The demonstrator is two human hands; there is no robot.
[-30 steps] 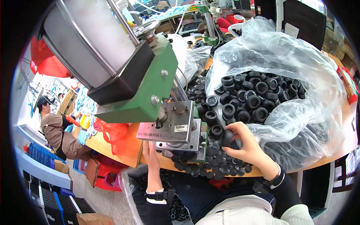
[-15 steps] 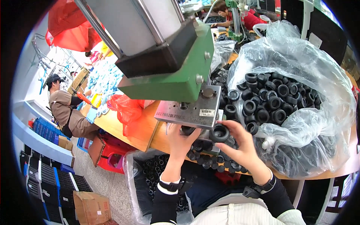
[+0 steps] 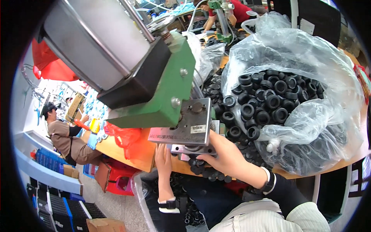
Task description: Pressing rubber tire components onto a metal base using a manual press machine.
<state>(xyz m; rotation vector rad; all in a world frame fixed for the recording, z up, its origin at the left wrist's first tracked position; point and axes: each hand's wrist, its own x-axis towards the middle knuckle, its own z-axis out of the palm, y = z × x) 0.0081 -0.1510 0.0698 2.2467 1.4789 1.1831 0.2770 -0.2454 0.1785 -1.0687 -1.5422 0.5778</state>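
Note:
A green press (image 3: 170, 85) with a big grey cylinder (image 3: 96, 42) fills the upper left. Its steel plate (image 3: 189, 123) juts toward me over a lower block (image 3: 193, 149). My right hand (image 3: 226, 156) reaches under the plate's right side, with its fingertips hidden by the steel. My left hand (image 3: 164, 160) rises beside the lower block, fingers pointing up against it, tips also hidden. A clear plastic bag (image 3: 309, 127) full of black rubber rings (image 3: 270, 100) lies just right of the press. Loose rings (image 3: 205, 172) lie below my right hand.
A second clear bag with black rings (image 3: 185, 210) hangs below the orange table edge (image 3: 131, 154) at my lap. A red bag (image 3: 123, 135) hangs off the table. A seated person (image 3: 63, 135) works at the left, another in red (image 3: 235, 11) at the top.
My right hand picked a black ring from the pile, then carried it left and up under the steel plate. My head has moved closer to the press.

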